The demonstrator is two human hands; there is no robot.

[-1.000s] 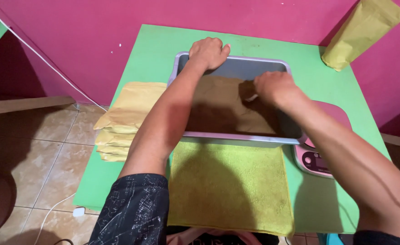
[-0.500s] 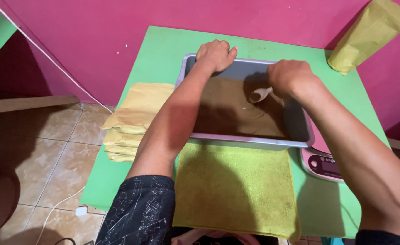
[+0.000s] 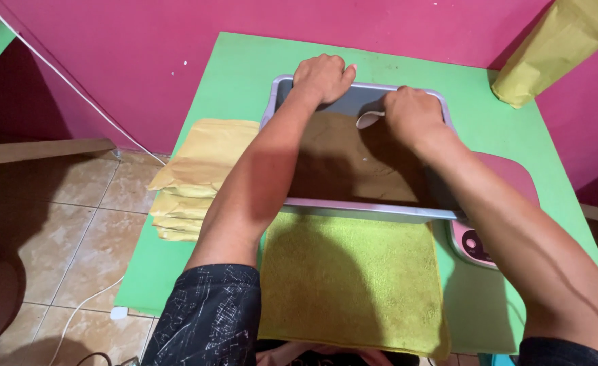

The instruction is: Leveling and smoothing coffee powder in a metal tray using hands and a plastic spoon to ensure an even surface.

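Two hands over grey tray (image 3: 285, 91) of brown powder on green table (image 3: 238, 74): left hand (image 3: 323, 76) clasps far rim, steadying it; right hand (image 3: 411, 112) pinches white spoon (image 3: 369, 119) above powder (image 3: 353, 163). Yellow cloth (image 3: 350, 285) lies near edge.

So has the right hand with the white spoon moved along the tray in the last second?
Yes. The right hand with the white spoon has shifted from over the brown powder toward the far rim of the grey tray, nearer the pink wall.
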